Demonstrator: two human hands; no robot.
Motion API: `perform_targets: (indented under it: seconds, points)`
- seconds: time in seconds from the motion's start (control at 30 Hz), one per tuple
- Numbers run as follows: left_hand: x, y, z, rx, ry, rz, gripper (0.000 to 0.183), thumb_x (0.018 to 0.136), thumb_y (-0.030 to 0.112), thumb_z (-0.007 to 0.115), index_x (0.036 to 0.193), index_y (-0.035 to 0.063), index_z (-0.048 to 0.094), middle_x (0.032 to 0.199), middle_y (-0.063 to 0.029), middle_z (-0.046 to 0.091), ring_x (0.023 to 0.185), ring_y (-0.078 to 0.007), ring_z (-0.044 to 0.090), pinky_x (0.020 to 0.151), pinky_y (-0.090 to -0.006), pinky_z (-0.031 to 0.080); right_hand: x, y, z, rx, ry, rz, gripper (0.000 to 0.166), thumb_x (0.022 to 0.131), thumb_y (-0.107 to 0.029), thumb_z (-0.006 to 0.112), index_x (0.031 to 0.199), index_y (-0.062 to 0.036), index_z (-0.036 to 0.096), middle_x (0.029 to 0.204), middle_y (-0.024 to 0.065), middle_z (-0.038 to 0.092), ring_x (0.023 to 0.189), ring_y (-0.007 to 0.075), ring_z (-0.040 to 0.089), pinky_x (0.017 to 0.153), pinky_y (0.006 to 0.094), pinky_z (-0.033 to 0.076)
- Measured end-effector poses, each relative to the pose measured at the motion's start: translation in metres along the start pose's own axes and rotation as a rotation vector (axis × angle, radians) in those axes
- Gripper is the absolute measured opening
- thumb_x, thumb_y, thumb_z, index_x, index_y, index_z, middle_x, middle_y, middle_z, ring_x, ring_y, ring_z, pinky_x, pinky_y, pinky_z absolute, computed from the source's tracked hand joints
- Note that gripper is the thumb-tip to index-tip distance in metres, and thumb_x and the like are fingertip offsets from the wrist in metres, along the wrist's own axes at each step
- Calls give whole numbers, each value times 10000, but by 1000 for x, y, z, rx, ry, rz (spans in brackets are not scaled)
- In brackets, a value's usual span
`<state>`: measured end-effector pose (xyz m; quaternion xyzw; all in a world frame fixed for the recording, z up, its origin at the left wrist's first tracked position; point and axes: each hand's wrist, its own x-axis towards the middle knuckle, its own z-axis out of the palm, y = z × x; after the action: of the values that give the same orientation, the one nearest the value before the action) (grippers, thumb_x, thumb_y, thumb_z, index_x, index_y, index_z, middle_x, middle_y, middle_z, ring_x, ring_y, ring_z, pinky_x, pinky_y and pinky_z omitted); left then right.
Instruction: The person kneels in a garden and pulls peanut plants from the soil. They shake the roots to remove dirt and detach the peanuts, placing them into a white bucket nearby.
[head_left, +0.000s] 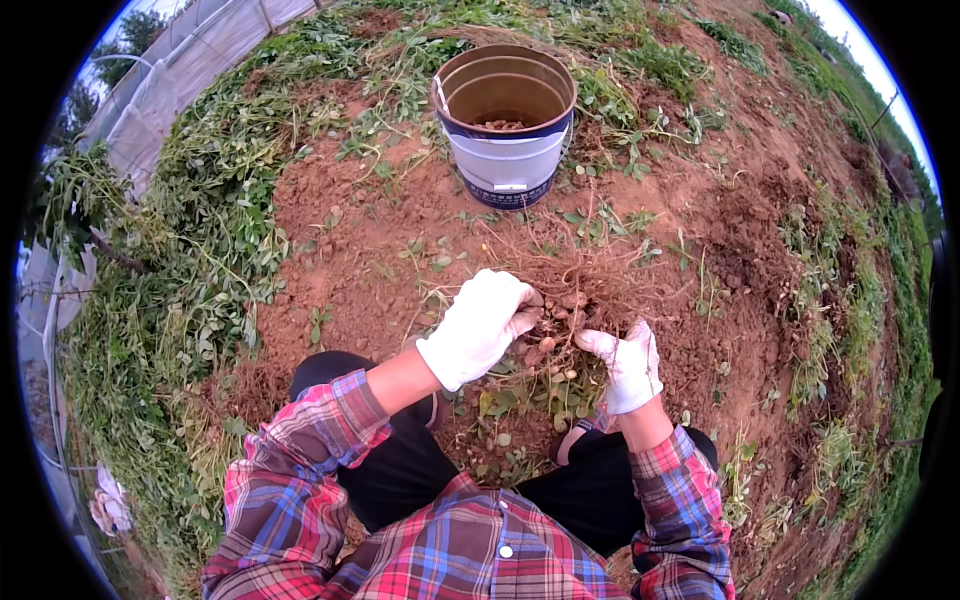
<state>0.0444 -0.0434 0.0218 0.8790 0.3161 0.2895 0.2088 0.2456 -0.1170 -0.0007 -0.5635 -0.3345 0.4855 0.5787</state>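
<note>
A bunch of uprooted peanut plants (592, 281), with tangled brown roots and soil-covered pods, lies across both hands between my knees. My left hand (480, 326), in a white glove, has its thumb and fingers closed at the left side of the root cluster; what exactly they pinch is hidden. My right hand (626, 364), also gloved in white, has its thumb against the pods and its fingers around the right side of the bunch. Peanut pods (547, 345) hang between the hands. Beyond them stands a metal bucket (510, 161), upright, with peanuts (501, 124) at its bottom.
Pulled green peanut plants (202, 202) are heaped along the left and behind the bucket. Reddish soil (352, 217) with scattered leaves surrounds me. A plastic-covered greenhouse (172, 82) stands at the far left. More plants (825, 330) lie along the right.
</note>
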Motion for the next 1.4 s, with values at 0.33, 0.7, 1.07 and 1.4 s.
perform_targets:
  seconds: [0.33, 0.7, 1.07, 1.4]
  points:
    - [2, 13, -3, 29, -97, -60, 233, 740, 168, 681, 920, 58, 581, 841, -111, 553, 845, -297, 530, 741, -385, 429, 0, 18, -11, 119, 20, 109, 260, 905, -128, 573, 1052, 79, 519, 923, 167, 653, 771, 245, 669, 721, 340, 563]
    - [3, 13, -4, -224, 136, -229, 253, 813, 185, 673, 968, 49, 527, 844, -81, 582, 799, -220, 564, 737, -327, 444, -2, 13, -9, 191, 18, 112, 332, 943, -217, 508, 1115, 63, 462, 865, 162, 662, 806, 239, 664, 770, 340, 544]
    - [155, -58, -129, 92, 528, -84, 483, 863, 308, 652, 1214, -3, 533, 1094, -138, 618, 969, -203, 598, 853, -288, 479, -3, 6, -8, 242, -49, 131, 381, 888, -124, 563, 1219, 23, 446, 982, 129, 648, 860, 200, 648, 822, 325, 512]
    - [40, 62, -108, -26, 285, 126, 133, 789, 151, 698, 758, 36, 639, 700, -60, 610, 633, -166, 593, 594, -292, 465, -3, 0, -14, 241, -14, 156, 285, 804, -164, 610, 1013, 22, 557, 877, 106, 667, 830, 194, 638, 788, 320, 499]
